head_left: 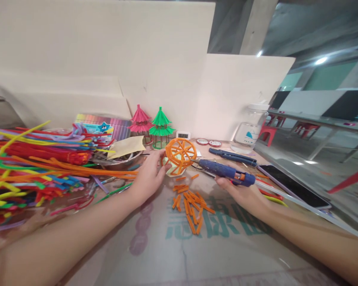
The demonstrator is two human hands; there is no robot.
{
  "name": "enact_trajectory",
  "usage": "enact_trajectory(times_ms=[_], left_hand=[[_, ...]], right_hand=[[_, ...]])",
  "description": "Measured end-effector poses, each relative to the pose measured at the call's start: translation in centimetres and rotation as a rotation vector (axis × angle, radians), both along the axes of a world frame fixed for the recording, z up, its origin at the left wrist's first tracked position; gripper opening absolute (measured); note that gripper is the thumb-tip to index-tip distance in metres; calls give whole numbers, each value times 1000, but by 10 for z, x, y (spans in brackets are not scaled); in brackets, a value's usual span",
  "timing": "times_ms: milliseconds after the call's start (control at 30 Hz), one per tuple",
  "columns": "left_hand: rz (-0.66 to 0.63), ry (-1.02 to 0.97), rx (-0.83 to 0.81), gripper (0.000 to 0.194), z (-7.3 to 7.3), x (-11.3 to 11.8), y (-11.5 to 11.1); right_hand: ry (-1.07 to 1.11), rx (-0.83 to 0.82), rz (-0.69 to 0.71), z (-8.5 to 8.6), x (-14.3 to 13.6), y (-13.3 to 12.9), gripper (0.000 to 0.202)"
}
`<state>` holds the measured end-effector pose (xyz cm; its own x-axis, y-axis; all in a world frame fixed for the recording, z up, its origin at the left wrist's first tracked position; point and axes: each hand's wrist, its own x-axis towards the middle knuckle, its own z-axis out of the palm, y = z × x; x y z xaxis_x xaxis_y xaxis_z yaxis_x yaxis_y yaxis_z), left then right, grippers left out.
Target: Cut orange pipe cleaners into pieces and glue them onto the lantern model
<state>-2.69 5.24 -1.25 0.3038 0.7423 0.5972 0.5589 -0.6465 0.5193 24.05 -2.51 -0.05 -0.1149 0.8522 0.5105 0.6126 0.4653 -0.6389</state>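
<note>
My left hand (149,174) is closed at the left side of a round orange pipe-cleaner frame (181,150), which has spokes across its top. Under the frame lies something pale that I cannot make out. In my right hand (237,192) is a blue hot glue gun (226,171), its nozzle pointing left, at the right edge of the frame. A glue stick (304,208) trails from the gun's back over my forearm. Short cut orange pipe-cleaner pieces (193,208) lie scattered on the table (167,262) below the frame.
Bundled coloured pipe cleaners (41,159) fill the left side. Behind stand a pink paper-like tree (139,123), a green one (161,127) and a small white clock (183,136). At right are a utility knife (232,157), a bottle (247,131) and a phone (292,186).
</note>
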Motion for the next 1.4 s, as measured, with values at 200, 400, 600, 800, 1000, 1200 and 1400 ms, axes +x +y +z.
enact_trajectory(times_ms=[200,400,600,800,1000,1200,1400], left_hand=[[-10,-18,35,37,0,1,1],[-32,-48,43,39,-2,1,3],[-36,-28,9,39,-2,0,3],[-38,-28,-23,39,0,1,2],[-36,-24,-24,39,-1,1,2],[-38,-36,-32,36,-3,0,3],[-35,-66,-53,36,-3,1,2]], right_hand=[[6,3,7,1,-1,0,25],[25,-35,17,2,-1,0,25],[8,-28,20,0,2,1,21],[38,-23,1,-1,1,2,19],[18,-4,-1,-1,1,3,19],[20,-8,-15,0,1,2,21],[45,-61,-6,0,0,2,21]])
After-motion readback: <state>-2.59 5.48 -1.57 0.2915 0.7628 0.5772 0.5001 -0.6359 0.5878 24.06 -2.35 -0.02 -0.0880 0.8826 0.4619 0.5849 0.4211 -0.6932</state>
